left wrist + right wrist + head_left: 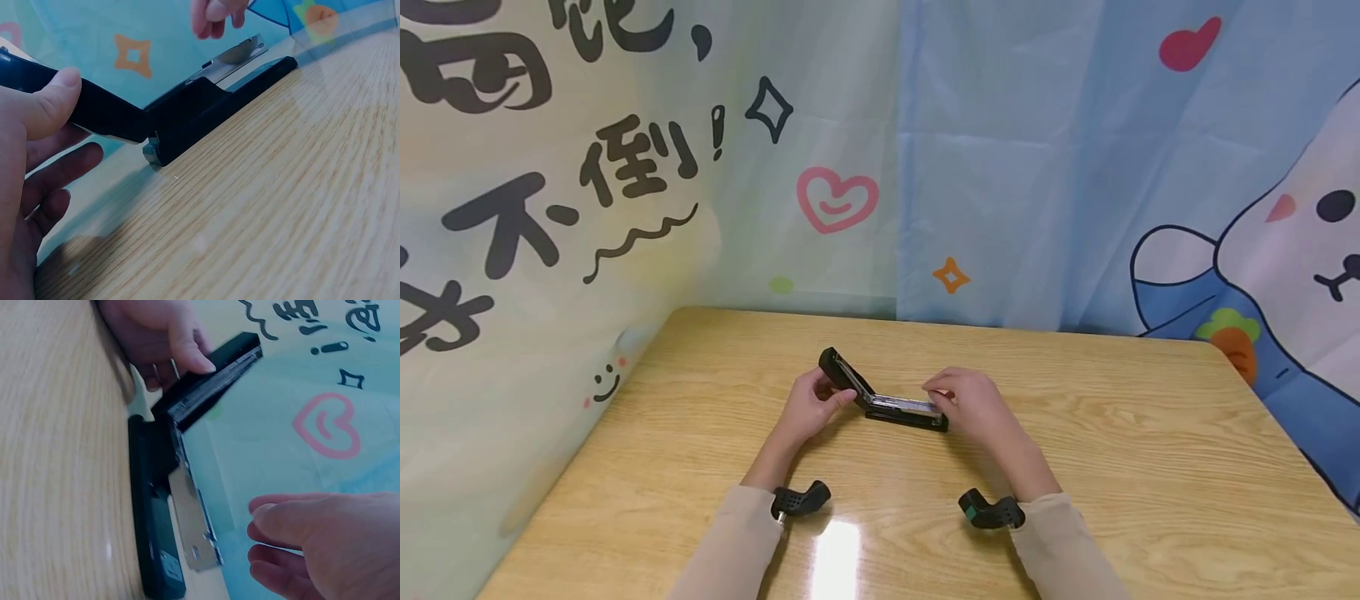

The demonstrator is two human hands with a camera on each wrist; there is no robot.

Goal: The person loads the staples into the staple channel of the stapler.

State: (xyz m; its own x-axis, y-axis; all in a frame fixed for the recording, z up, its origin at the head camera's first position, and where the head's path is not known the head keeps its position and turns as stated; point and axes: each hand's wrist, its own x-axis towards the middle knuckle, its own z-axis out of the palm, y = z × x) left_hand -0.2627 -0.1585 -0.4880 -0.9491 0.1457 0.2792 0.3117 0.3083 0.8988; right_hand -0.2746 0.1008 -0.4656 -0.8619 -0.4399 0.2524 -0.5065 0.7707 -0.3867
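Observation:
A black stapler (pixel 906 412) lies on the table, swung wide at its hinge. My left hand (pixel 811 406) grips its raised top arm (pixel 103 106), thumb on one side and fingers on the other. The metal staple magazine (pixel 194 519) slants up off the black base (pixel 147 519), seen from the side in both wrist views. My right hand (pixel 970 404) hovers beside the magazine's free end, its fingers (pixel 281 519) loosely bent with the thumb against them. In the right wrist view a gap shows between those fingers and the magazine, and nothing is visible in them.
The wood-grain table (pixel 1150 467) stretches around the stapler. Behind it hangs a printed cloth (pixel 1000 167) that meets the table's back edge. Each wrist wears a black camera mount, the left mount (pixel 801 498) and the right mount (pixel 991 510), low over the table.

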